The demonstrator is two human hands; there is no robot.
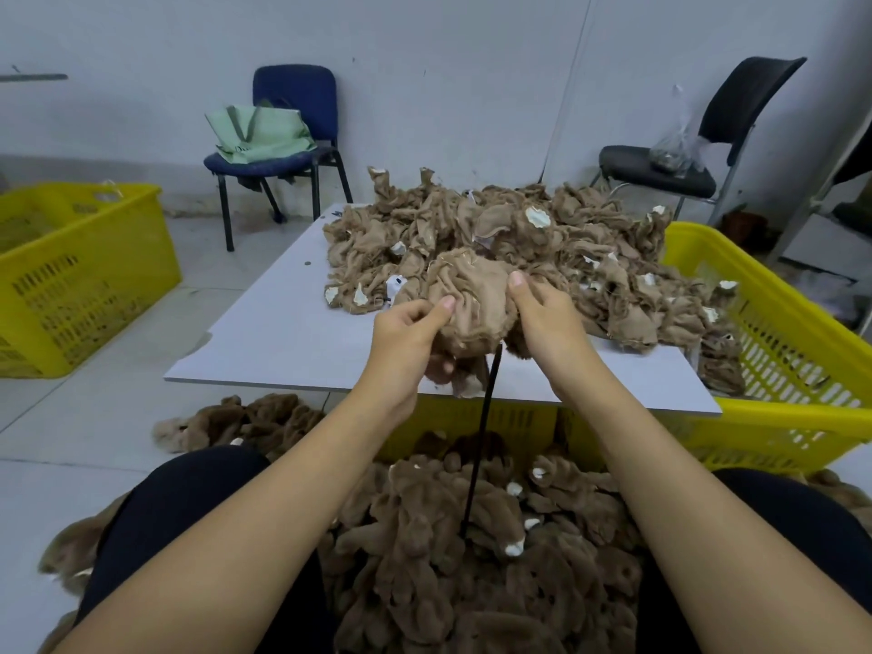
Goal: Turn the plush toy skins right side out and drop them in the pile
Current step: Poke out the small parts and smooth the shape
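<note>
**Many skins turned, many still to go**

Many finished skins already lie in the pile (pixel 472 535) on the floor between the person's knees, fur side out, spreading left past the leg. That heap looks at least as big as what remains, so I judge the job roughly half done, though its depth cannot be told.

The heap (pixel 495 238) of unturned skins covers the far right part of the tabletop (pixel 283 332), pale backing outward, with white patches showing here and there. Some hang over the edge toward the yellow basket (pixel 792 351) at the right. A second yellow basket (pixel 80 276) stands on the floor at the left; what it holds is unclear.

One skin (pixel 467 299) is in work, held up over the near edge of the tabletop, above the pile. Most of it shows backing; darker fur shows at its lower end, so the turning looks just begun. A black rod (pixel 481 427) rises from the pile up into it.

The left hand (pixel 410 342) pinches the skin's left side, thumb on top. The right hand (pixel 542 323) has a like grip on the right side, fingers curled under.
</note>
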